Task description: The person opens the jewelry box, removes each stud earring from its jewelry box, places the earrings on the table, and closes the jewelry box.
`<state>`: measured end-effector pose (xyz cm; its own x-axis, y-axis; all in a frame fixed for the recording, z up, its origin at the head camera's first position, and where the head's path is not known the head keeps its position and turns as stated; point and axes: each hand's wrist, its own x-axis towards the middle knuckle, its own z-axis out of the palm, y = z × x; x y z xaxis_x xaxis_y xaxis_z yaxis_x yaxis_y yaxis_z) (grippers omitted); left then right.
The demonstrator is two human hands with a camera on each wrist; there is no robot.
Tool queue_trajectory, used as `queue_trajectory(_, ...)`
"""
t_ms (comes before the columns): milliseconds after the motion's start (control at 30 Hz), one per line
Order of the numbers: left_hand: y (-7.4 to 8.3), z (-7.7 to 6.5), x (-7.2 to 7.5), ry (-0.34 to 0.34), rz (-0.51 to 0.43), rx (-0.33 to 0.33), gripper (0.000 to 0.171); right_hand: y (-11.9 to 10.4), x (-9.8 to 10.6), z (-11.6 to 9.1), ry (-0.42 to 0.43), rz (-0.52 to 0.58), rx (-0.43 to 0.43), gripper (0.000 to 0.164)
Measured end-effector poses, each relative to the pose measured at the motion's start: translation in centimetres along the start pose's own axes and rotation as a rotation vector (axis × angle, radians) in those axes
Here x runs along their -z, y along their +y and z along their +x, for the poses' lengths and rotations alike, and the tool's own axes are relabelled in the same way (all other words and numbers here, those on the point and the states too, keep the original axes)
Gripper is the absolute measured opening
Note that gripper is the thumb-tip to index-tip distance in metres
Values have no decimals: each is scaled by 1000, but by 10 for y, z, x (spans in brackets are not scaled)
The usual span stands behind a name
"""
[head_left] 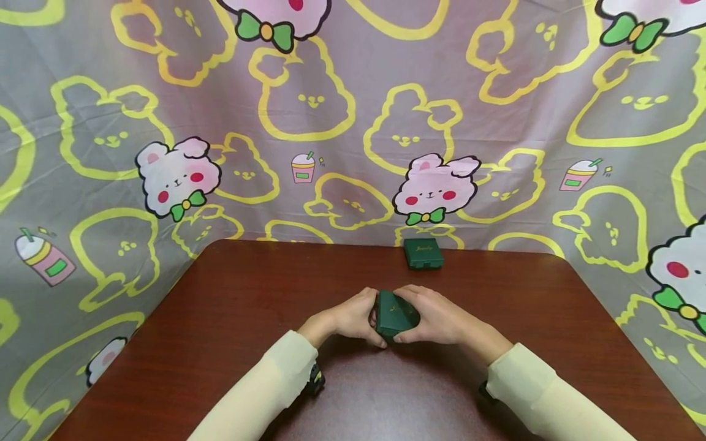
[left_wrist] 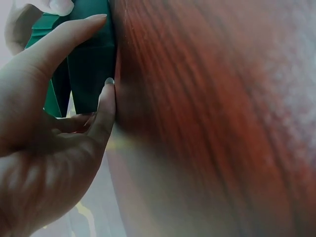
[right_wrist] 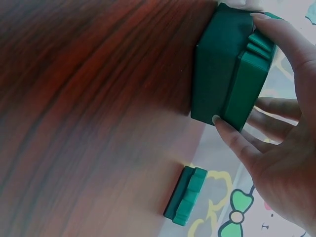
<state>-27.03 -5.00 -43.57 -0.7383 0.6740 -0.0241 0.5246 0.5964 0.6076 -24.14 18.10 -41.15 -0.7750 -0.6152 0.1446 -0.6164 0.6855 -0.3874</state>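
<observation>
A small dark green jewelry box (head_left: 393,318) with gold lettering on its lid is held between both hands, low over the brown table. My left hand (head_left: 355,316) grips its left side; in the left wrist view the thumb lies across the box (left_wrist: 91,64) and a fingertip touches its lower edge. There, a wedge-shaped gap shows between lid and base. My right hand (head_left: 438,316) grips the other side, and in the right wrist view thumb and fingers span the lid and base of the box (right_wrist: 217,64). What the box contains is hidden.
A second green box (head_left: 423,253), closed and also gold-lettered, sits near the back edge of the table (head_left: 265,288). Behind and at both sides hangs a grey curtain (head_left: 353,79) with cartoon prints. Dark straps show at both wrists.
</observation>
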Motion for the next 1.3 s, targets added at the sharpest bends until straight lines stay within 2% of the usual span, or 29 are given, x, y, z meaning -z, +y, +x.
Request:
queue_trajectory(300,-1,0,0,-1,5,-74,70,0,-1,1,-17,11,-4,86)
queue_trajectory(533,-2,-1,-1,6,-15,-10,70,0,4,-1,6,-15,-6,88)
queue_trajectory(700,-2,-3,-2,6,-39,17,78,1,10,-3,16,-27,-21,90)
queue_trajectory(1000,-2,-3,-2,-4,-65,26,75,6,14,-7,30,-57,-57,93)
queue_trajectory(1300,0,-3,-2,-4,-49,13,75,12,18,-11,38,-66,-94,95)
